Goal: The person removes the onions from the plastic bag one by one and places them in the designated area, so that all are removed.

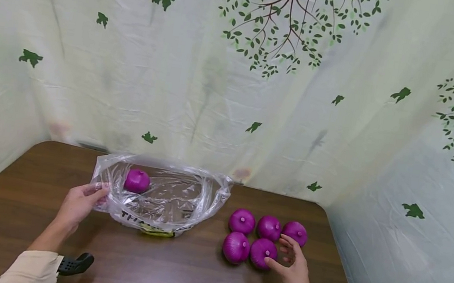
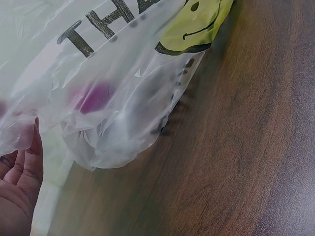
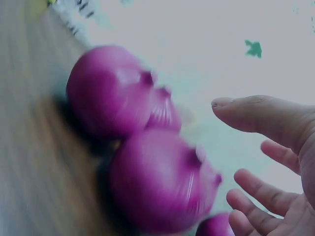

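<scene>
A clear plastic bag (image 1: 174,197) lies spread with its mouth gaping, printed with black letters and a yellow smiley face (image 2: 197,24). Inside it, toward the left, sits one purple onion (image 1: 137,181). My left hand (image 1: 79,202) pinches the bag's left edge between thumb and fingers. Several more purple onions (image 1: 236,247) stand in two rows to the right of the bag. Over the front right onion (image 1: 263,253) reaches my right hand (image 1: 294,273), its thumb and fingers spread apart. In the right wrist view, nothing is between those fingers (image 3: 266,189).
The brown wooden table (image 1: 188,282) has its right edge (image 1: 343,261) not far past the onions. Behind it hangs a pale curtain (image 1: 166,78) with a leaf and branch print, which also closes off both sides. A black wrist strap (image 1: 75,264) is on the left wrist.
</scene>
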The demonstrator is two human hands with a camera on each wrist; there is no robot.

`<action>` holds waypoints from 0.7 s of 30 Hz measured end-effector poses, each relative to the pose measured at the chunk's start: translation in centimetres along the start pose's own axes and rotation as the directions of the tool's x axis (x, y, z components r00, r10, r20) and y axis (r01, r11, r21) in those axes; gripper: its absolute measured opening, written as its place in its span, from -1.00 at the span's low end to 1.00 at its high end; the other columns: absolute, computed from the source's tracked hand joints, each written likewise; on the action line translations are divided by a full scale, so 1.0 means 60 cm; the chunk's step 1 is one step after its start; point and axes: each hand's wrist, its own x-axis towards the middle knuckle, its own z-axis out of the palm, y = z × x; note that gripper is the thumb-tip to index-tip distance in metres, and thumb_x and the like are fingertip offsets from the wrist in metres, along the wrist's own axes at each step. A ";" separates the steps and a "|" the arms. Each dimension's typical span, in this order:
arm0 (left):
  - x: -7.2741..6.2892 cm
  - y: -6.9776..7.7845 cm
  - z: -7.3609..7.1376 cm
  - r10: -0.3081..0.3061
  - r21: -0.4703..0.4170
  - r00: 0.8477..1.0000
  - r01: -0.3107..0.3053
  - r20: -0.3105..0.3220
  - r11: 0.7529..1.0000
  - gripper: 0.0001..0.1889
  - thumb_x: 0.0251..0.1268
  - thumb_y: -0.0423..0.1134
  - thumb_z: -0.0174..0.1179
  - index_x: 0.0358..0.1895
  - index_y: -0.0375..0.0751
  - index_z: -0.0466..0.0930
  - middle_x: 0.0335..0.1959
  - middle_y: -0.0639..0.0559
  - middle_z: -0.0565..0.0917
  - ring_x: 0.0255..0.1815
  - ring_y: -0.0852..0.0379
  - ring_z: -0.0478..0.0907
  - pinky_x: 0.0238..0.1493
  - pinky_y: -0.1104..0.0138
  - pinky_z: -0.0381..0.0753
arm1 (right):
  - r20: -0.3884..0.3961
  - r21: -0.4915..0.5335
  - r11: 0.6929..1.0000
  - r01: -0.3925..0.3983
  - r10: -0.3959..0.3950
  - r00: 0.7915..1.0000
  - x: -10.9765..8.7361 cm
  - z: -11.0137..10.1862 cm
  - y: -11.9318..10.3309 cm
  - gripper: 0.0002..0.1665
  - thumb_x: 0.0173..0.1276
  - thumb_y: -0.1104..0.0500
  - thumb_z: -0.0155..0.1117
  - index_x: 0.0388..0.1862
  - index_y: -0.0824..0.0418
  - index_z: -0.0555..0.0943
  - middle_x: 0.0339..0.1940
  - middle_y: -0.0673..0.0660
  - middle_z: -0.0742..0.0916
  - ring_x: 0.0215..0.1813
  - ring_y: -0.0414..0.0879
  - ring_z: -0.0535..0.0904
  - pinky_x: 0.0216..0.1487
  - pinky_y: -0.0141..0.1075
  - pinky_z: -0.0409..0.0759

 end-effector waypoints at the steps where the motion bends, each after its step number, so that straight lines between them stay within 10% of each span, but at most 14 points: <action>1: 0.000 0.000 0.000 -0.001 0.002 1.000 0.001 0.000 1.000 -0.37 0.44 -0.01 0.06 0.22 -0.60 0.34 -0.40 0.21 0.59 -0.40 0.36 0.52 -0.28 0.51 0.52 | 0.004 0.008 1.000 0.019 -0.019 1.000 0.003 0.003 -0.005 -0.19 -0.03 0.30 0.56 0.24 0.31 0.43 0.12 0.29 0.60 0.02 0.10 0.48 -0.06 -0.28 0.43; 21: 0.006 0.004 0.006 0.045 -0.002 0.999 -0.045 -0.005 0.999 -0.40 0.44 -0.06 0.07 0.21 -0.62 0.35 -0.41 0.27 0.61 -0.40 0.39 0.53 -0.30 0.51 0.53 | 0.155 0.132 0.987 0.094 -0.114 0.981 0.059 0.068 -0.106 -0.23 0.02 0.35 0.53 0.24 0.22 0.45 0.19 0.20 0.58 0.18 0.21 0.45 0.12 -0.01 0.43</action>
